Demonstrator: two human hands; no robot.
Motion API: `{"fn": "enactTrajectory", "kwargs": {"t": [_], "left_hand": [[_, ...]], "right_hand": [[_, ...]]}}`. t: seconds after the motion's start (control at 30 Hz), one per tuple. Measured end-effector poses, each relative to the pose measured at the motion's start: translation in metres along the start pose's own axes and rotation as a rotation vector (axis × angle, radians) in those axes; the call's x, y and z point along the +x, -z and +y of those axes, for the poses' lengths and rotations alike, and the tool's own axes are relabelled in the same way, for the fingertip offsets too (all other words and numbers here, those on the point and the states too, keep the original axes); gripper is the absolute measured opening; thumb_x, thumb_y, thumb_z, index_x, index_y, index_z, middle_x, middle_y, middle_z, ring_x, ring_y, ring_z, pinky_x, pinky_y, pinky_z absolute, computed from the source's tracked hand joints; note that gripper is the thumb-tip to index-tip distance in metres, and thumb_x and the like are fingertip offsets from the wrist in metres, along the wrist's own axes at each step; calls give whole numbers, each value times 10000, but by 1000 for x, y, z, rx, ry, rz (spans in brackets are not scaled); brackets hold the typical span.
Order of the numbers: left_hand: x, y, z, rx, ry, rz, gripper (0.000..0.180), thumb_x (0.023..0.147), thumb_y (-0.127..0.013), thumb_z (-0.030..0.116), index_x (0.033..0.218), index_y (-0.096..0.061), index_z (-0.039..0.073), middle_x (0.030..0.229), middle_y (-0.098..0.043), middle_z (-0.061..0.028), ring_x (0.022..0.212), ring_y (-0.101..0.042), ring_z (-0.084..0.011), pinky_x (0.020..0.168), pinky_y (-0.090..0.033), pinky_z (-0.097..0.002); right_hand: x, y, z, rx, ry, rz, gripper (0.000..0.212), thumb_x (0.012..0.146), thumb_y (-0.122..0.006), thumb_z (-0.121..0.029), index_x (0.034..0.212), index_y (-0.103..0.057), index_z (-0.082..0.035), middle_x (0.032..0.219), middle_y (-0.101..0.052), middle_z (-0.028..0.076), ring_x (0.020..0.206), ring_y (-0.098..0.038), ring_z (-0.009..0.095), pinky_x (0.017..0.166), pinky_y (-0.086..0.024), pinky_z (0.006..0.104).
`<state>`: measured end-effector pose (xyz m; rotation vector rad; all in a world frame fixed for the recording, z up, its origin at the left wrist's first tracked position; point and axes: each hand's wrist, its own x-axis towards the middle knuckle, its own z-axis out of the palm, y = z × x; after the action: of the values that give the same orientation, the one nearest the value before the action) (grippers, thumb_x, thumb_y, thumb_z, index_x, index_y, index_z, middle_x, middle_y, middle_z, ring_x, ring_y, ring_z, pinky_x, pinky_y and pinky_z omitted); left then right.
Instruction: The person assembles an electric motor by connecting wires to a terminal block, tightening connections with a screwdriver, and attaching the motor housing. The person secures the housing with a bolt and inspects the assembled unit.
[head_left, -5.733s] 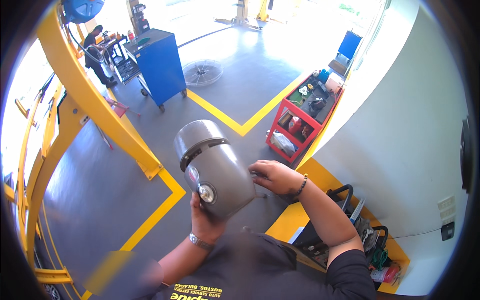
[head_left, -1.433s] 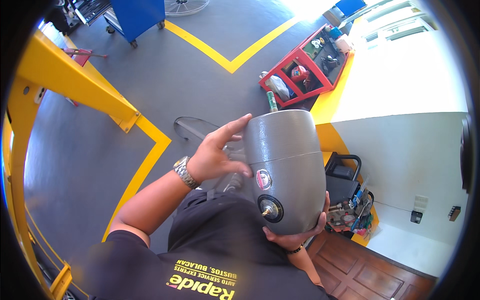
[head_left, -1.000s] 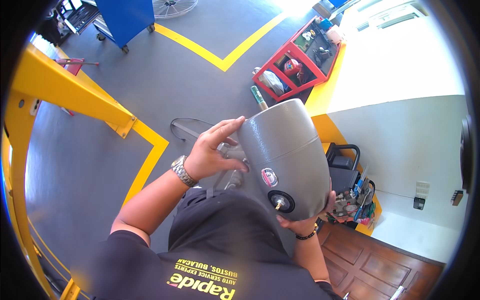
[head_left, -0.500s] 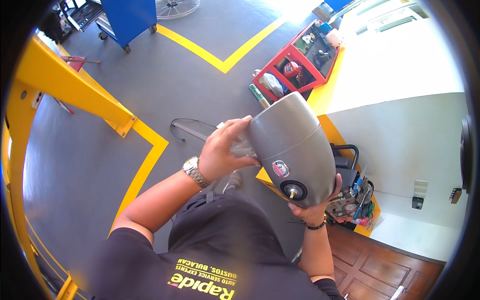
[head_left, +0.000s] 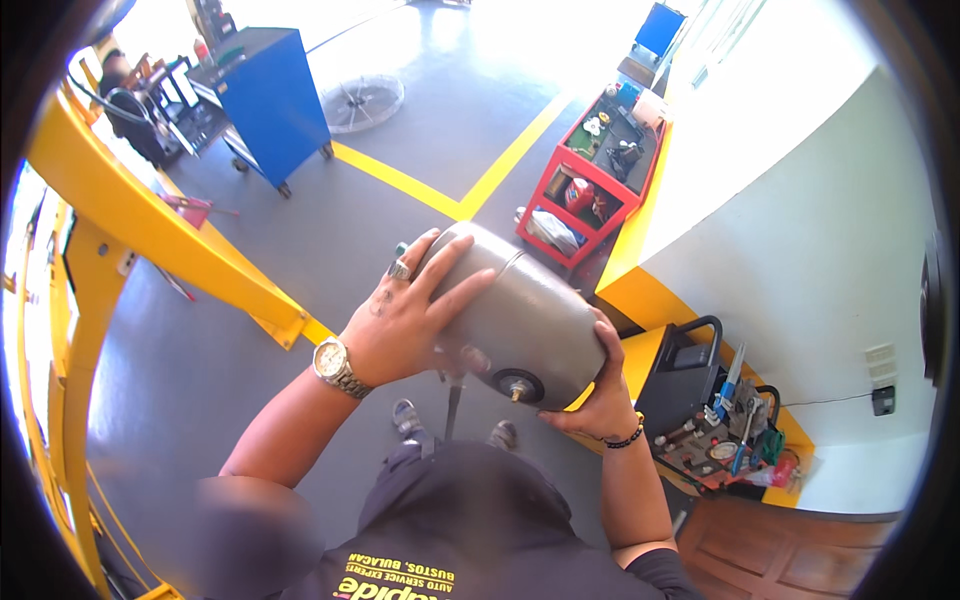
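A grey metal tank [head_left: 530, 310] with rounded ends is held up in front of my chest, tilted. My left hand [head_left: 405, 320], with a watch and a ring, lies over its left end, fingers spread on the surface. My right hand [head_left: 603, 395] grips the other end from below, thumb underneath. A black round fitting [head_left: 517, 386] with a small brass valve stem shows on the tank's near side. Just past my left fingers a bit of a green piece [head_left: 402, 249] pokes out. The tank's far side is hidden.
A yellow steel frame [head_left: 150, 215] stands on the left. Farther off are a blue wheeled cabinet [head_left: 275, 110], a seated person, and a floor fan [head_left: 362, 103]. A red tool cart [head_left: 590, 195] stands ahead right; a black cart with tools [head_left: 715, 420] is at my right.
The tank has come down and left and turned, so its round label no longer shows. My left hand has shifted from its side onto its upper surface. The view has tilted upward.
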<state>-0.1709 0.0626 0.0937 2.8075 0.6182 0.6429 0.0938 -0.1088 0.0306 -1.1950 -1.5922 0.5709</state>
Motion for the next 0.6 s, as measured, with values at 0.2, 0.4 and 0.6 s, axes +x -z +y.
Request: {"fn": "enactTrajectory", "kwargs": {"t": [0.2, 0.4, 0.6], "left_hand": [[4, 3, 10, 40, 31, 1, 1172, 416, -983, 452, 1429, -443, 216, 1546, -350, -177, 1444, -268, -474, 1130, -353, -580], [4, -3, 20, 89, 80, 47, 1216, 369, -980, 496, 1424, -437, 228, 1523, -377, -170, 1427, -298, -477, 1127, -355, -575], [4, -3, 20, 102, 94, 53, 1237, 357, -976, 513, 1437, -436, 240, 1513, -385, -165, 1397, -345, -478, 1119, -360, -573]], "right_hand": [[17, 19, 8, 0, 50, -48, 1186, 491, -963, -244, 1493, -332, -177, 1509, -338, 240, 1402, -376, 421, 1108, -394, 489], [25, 30, 16, 38, 64, -71, 1158, 481, -964, -245, 1473, -372, -156, 1496, -368, 242, 1388, -401, 426, 1098, -408, 488], [26, 31, 25, 63, 70, -74, 1165, 476, -967, -240, 1475, -373, -159, 1505, -362, 234, 1399, -399, 406, 1104, -409, 477]]}}
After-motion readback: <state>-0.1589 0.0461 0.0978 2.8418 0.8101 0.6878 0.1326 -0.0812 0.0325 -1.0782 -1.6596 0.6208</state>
